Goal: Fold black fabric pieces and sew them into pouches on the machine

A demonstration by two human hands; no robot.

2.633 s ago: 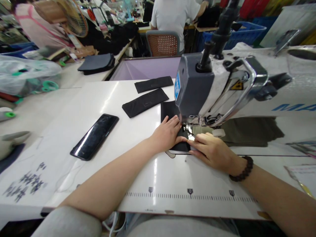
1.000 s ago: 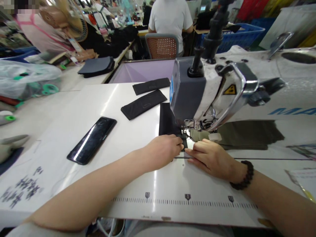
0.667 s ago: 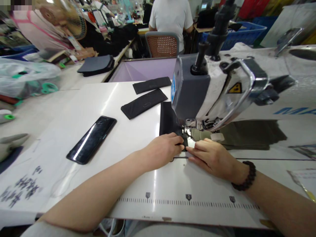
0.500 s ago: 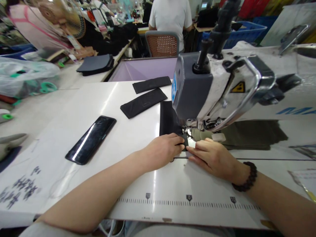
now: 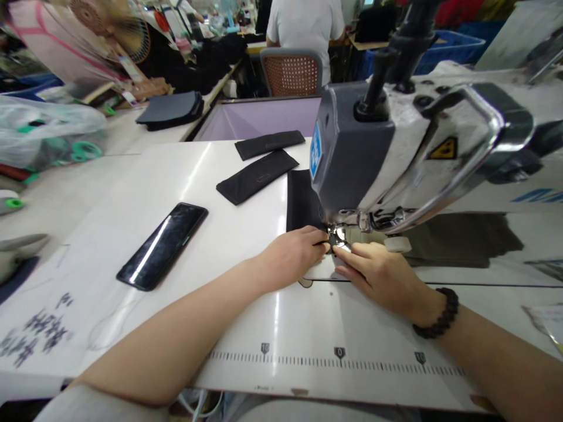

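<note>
The fingers of a left hand [image 5: 295,258] curled over the near end of a black fabric piece [image 5: 302,202], though whether they pinched it or only pressed down could not be told. A right hand [image 5: 382,278], a dark beaded bracelet [image 5: 441,315] at its wrist, lay unclenched, thumb and forefinger apart, its fingertip close by the fabric's right edge. The fabric lay flat on a white table [image 5: 246,334], its near end beside the metal presser foot [image 5: 338,234] of a sewing machine [image 5: 352,140]. Olive cloth [image 5: 461,237] lay to the right, partly behind the hand. Two folded black pieces [image 5: 259,176] sat on the far side, a phone [image 5: 162,246] to the left. Farther off, a person in a white shirt [image 5: 305,26] sat on a chair [image 5: 294,73], near a blue basket [image 5: 453,50] at right.
</note>
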